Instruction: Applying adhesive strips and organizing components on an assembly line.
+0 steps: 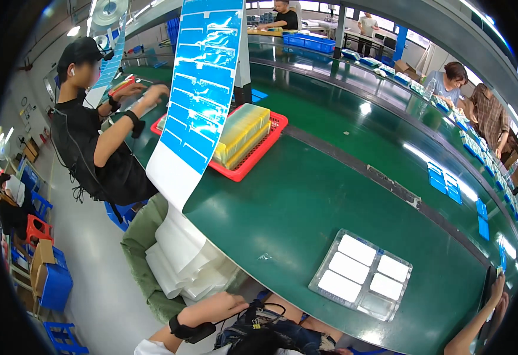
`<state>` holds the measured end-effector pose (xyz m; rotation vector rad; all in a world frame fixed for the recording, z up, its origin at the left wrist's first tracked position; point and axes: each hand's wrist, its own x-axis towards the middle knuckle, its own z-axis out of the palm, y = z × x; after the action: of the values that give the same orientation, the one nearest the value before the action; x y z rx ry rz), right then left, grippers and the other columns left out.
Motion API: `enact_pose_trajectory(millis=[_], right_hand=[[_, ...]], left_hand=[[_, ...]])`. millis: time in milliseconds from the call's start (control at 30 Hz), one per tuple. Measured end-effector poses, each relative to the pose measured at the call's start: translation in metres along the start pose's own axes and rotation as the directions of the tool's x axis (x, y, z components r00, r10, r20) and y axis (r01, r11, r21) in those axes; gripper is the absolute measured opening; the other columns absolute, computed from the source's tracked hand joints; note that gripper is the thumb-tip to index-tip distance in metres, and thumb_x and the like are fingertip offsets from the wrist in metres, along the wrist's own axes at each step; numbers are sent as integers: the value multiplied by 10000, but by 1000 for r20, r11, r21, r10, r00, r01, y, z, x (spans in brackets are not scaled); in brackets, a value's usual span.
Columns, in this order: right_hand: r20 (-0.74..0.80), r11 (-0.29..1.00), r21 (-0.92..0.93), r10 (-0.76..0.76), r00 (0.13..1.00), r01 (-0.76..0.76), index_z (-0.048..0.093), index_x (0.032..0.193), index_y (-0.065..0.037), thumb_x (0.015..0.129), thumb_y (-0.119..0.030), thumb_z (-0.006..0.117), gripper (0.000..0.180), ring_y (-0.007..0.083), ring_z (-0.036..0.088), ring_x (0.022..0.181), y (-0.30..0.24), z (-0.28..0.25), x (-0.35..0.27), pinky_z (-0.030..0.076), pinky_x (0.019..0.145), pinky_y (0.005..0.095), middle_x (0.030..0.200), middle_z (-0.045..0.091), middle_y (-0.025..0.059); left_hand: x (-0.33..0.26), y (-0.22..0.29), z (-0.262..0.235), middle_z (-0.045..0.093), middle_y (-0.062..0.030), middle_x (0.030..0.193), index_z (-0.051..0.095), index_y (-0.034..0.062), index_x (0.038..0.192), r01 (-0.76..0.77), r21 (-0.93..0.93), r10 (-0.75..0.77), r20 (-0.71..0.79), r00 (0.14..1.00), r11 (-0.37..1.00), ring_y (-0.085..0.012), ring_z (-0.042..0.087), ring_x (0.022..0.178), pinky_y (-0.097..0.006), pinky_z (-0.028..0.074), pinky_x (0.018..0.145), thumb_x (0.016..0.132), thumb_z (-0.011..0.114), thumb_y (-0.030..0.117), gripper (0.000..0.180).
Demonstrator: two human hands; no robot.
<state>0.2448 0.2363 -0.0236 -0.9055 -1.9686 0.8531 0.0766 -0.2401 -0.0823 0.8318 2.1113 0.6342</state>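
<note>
My left hand (220,307), with a black band at its wrist, is low in the head view, over my lap and short of the table edge. Its fingers reach to the right, loosely bent, and no object shows in them. Beside its fingertips runs a thin black cable (275,305). Crumpled white backing sheet (179,251) lies just beyond the hand in a green bag (142,236). To the right, on the green table (259,222), a clear plastic tray (370,281) has white rectangular pieces in several compartments; its near-right compartment shows no white piece. My right hand is out of view.
A blue-printed film strip (203,77) hangs down past the table edge. Behind it, a red basket (244,168) holds yellow-edged stacks (244,136). A co-worker (93,118) stands at left; another person's arm (472,328) enters at lower right. Blue trays (445,183) lie across the divider.
</note>
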Motion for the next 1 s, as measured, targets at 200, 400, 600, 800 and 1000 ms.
enact_pose_trajectory(millis=[200,400,600,800,1000], right_hand=[[-119,998,-15,-65,991,63,525,1134,-8,913,-96,356,291,199,527,997,-19,-54,-7,387,901,309,1091,558,108],[-218,991,-76,-125,968,111,514,1152,-3,928,-109,335,306,200,517,1030,-36,-103,-12,377,931,312,1114,548,112],[-324,983,-125,-172,930,138,505,1167,2,940,-119,317,318,202,509,1057,-59,-140,-26,369,956,315,1133,540,116],[-259,997,-34,-80,963,74,457,1233,-36,959,-221,324,357,203,455,1129,-84,-113,-17,334,987,318,1226,475,106],[-118,985,-120,-142,983,127,434,1250,-25,957,-200,332,356,209,432,1152,-102,-99,-12,316,999,312,1249,452,98]], left_hand=[[-23,58,-48,622,-165,916,584,26,1013,-194,132,233,-434,870,972,-328,602,825,-374,482,730,892,500,210,235],[39,86,-150,575,-165,1113,540,6,1111,-299,483,568,-675,471,823,-296,555,1044,-344,434,884,855,503,50,263],[102,22,-262,302,-231,1356,288,-8,1328,-59,690,581,-557,593,722,-377,272,1282,-384,275,1060,689,441,-124,667],[77,-1,-277,398,-204,1298,374,16,1279,64,766,501,-478,721,639,-372,354,1233,-402,361,998,649,567,-96,668],[84,9,-294,498,-125,1218,471,35,1185,-67,838,502,-259,825,541,-303,472,1134,-368,397,964,645,650,-9,571]])
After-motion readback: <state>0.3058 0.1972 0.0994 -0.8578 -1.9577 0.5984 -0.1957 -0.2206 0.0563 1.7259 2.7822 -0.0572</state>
